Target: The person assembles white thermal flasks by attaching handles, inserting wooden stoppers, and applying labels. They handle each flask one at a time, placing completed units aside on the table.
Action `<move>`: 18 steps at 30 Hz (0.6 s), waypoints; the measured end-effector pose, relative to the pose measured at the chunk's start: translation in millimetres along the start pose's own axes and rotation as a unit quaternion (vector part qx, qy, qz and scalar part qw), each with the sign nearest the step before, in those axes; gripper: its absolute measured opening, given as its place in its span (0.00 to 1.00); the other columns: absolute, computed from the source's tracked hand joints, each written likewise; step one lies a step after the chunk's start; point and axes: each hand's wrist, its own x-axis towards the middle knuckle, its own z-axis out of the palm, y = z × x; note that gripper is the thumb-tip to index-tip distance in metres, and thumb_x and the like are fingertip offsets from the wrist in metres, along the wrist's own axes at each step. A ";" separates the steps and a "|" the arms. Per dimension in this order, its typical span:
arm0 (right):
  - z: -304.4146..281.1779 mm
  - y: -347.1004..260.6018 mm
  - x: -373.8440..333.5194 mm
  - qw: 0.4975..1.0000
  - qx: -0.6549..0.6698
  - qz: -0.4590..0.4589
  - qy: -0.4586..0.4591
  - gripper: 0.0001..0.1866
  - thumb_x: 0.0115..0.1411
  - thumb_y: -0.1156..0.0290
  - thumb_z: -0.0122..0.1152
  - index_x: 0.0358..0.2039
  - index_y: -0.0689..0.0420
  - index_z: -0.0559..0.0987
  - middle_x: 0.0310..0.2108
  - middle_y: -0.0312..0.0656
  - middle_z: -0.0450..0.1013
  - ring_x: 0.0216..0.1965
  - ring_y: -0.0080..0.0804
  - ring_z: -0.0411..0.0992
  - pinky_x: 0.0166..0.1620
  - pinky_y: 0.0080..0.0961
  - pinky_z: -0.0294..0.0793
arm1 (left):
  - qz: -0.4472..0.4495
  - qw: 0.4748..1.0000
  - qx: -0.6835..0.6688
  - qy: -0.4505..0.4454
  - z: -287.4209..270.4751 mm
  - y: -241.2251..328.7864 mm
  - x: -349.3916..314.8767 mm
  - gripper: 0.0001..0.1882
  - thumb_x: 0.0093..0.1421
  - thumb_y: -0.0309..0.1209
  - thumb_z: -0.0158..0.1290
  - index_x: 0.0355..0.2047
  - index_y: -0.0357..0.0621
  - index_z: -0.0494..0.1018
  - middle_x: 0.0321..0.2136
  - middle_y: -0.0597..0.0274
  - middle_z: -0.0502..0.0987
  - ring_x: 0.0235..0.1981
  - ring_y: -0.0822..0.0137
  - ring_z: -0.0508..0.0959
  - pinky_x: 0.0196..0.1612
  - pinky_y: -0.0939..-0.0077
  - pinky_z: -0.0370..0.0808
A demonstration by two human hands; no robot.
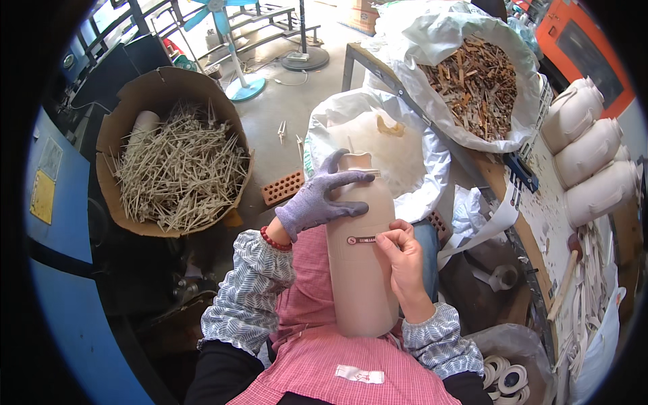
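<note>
A tall beige plastic flask shell [361, 290] leans upright on my lap, against the pink checked apron [304, 277]. My left hand [322, 201], in a thin purple-grey glove, wraps round its shoulder and neck from the left, thumb and fingers spread over the front. Across the middle of the shell runs a small dark label strip [362, 240] with pale print. The bare thumb and forefinger of my right hand [406, 260] are closed at the strip's right end, hiding that end. The other right fingers curl at the shell's side.
At left stands a cardboard box [108, 135] of beige sprues. A white sack [432, 169] sits beyond the shell; another sack [405, 40] holds brown strips. Several beige shells [601, 192] lie on the bench at right, above a bag of rings [513, 378]. A perforated brick [283, 187] lies on the floor.
</note>
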 end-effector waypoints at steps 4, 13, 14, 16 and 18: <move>1.3 3.3 0.6 1.000 -0.007 -0.014 0.024 0.05 0.55 0.73 0.68 0.27 0.59 0.81 0.42 0.35 0.67 0.53 0.23 0.59 0.56 0.23 0.58 | 0.005 1.000 0.015 -0.020 1.2 -4.9 1.5 0.33 0.44 0.39 0.71 0.53 0.55 0.75 0.65 0.41 0.49 0.67 0.43 0.51 0.67 0.56 0.53; 1.4 8.3 -0.2 0.999 0.012 -0.030 0.034 0.05 0.56 0.74 0.66 0.25 0.59 0.80 0.38 0.34 0.68 0.51 0.23 0.60 0.54 0.22 0.58 | 0.022 0.988 0.113 -0.098 -9.0 9.7 0.3 0.56 0.29 0.49 0.75 0.61 0.58 0.63 0.65 0.30 0.42 0.66 0.31 0.47 0.65 0.50 0.57; 0.3 10.6 -0.7 0.999 0.012 -0.027 0.039 0.06 0.55 0.72 0.67 0.25 0.59 0.79 0.39 0.36 0.67 0.51 0.26 0.59 0.54 0.24 0.58 | 0.022 0.988 0.118 -0.100 -8.2 10.3 1.0 0.56 0.29 0.49 0.75 0.61 0.58 0.63 0.65 0.29 0.42 0.66 0.31 0.47 0.65 0.50 0.57; -1.3 12.8 -0.8 0.998 0.012 -0.023 0.051 0.09 0.52 0.69 0.70 0.25 0.59 0.78 0.42 0.39 0.65 0.52 0.31 0.59 0.55 0.28 0.58 | 0.024 0.986 0.126 -0.105 -5.2 11.7 4.1 0.55 0.30 0.49 0.75 0.61 0.58 0.64 0.64 0.29 0.42 0.66 0.30 0.48 0.65 0.50 0.57; 0.3 9.0 -3.5 0.992 -0.096 -0.055 0.064 0.12 0.52 0.67 0.70 0.26 0.59 0.75 0.42 0.40 0.64 0.51 0.33 0.59 0.55 0.29 0.59 | 0.014 0.984 0.134 -0.118 -4.1 18.0 7.6 0.55 0.30 0.49 0.75 0.61 0.58 0.63 0.64 0.28 0.43 0.65 0.29 0.48 0.65 0.50 0.57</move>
